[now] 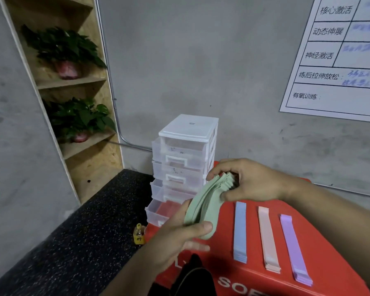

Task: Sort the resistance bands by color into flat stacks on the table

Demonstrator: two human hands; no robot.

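Red table (224,221): your left hand (175,233), right hand (250,182) grip green bands (201,206); square ends, lay flat beside blue stack (240,231), toward left edge.

At two o'clock, a white wall chart (338,60) carries printed row headings, from top to bottom: 核心激活, 动态伸展, 神经激活, 练后拉伸放松:, 有氧训练:. Its blue handwriting is too blurred to read. At six o'clock, white letters "SO" begin a cut-off word on the red table (223,221). At seven o'clock, the label on the bottle (139,235) is illegible.
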